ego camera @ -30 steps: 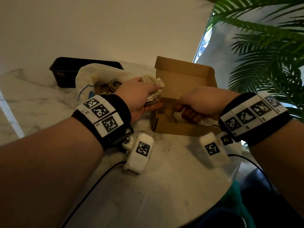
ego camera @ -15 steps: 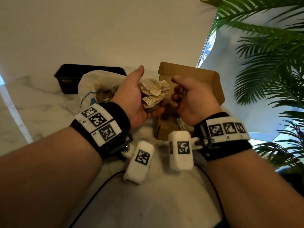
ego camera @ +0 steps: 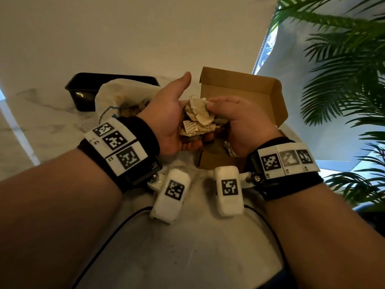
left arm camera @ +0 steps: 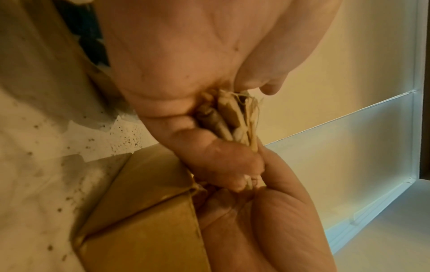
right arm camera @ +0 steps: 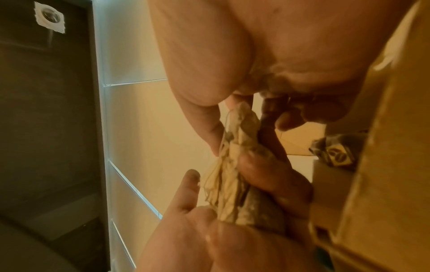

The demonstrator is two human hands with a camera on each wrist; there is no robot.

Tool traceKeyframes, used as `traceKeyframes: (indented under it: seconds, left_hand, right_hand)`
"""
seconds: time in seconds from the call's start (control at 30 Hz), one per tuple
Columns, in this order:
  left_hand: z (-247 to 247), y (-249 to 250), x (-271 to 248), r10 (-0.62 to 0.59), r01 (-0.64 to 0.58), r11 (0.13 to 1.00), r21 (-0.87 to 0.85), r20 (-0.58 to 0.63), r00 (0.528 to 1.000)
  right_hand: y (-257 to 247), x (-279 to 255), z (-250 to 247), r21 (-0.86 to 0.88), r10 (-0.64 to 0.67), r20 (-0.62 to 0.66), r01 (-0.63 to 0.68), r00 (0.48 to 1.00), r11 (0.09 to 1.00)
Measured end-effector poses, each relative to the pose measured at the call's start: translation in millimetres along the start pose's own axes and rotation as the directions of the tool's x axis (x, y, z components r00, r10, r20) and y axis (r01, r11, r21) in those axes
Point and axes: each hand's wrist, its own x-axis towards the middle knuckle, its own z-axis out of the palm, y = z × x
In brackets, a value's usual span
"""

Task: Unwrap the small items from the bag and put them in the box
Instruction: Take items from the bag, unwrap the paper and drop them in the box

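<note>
White marble counter (ego camera: 52,130) spreads under everything, peppered with dark crumbs near the front. At the right edge, a green palm plant (ego camera: 343,80) fans its fronds. Back left sits a black rectangular plastic tray (ego camera: 83,88), and just in front of it, touching it, slumps the white paper bag (ego camera: 108,101) with its mouth open and brownish contents showing. Centre right stands the brown cardboard box (ego camera: 245,94), lid flap upright, with something pale lying inside, too hidden to make out.

Now the hands, both raised just above the box's near-left corner. The left hand (ego camera: 170,119) is cupped palm up, thumb sticking out straight, fingers curled underneath a crumpled beige paper-wrapped bundle (ego camera: 198,119) that rests in it. A small white printed label (ego camera: 190,128) hangs on the bundle's front. The right hand (ego camera: 239,119) comes in from the other side, thumb and fingertips pinching the wrapper's upper folds. The right wrist view shows thin straw-like strands trailing off the paper (right arm camera: 230,184) between both hands.
</note>
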Motion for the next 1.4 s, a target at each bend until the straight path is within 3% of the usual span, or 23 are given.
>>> traceKeyframes:
  seconds: [0.27, 0.63, 1.03, 1.4]
  left_hand:
    - [-1.2, 0.0, 1.4, -0.015, 0.015, 0.999, 0.035, 0.005, 1.000]
    - [-2.1, -3.9, 6.1, 0.047, -0.034, 0.995, 0.096, -0.133, 0.990]
    - [-5.4, -1.0, 9.3, 0.106, -0.104, 0.994, 0.021, -0.208, 0.972]
    - [-5.2, -0.8, 8.7, 0.171, -0.156, 0.983, 0.100, -0.173, 0.970]
  right_hand:
    - [1.3, 2.1, -4.5, 0.023, -0.078, -0.086, 0.080, 0.993, 0.997]
    - [-0.9, 0.7, -9.3, 0.023, -0.146, -0.262, 0.158, 0.954, 0.987]
    - [-9.1, -4.1, -1.2, 0.277, -0.024, -0.216, 0.085, 0.976, 0.957]
    - [-3.8, -6.9, -4.4, 0.020, -0.082, -0.102, 0.084, 0.991, 0.996]
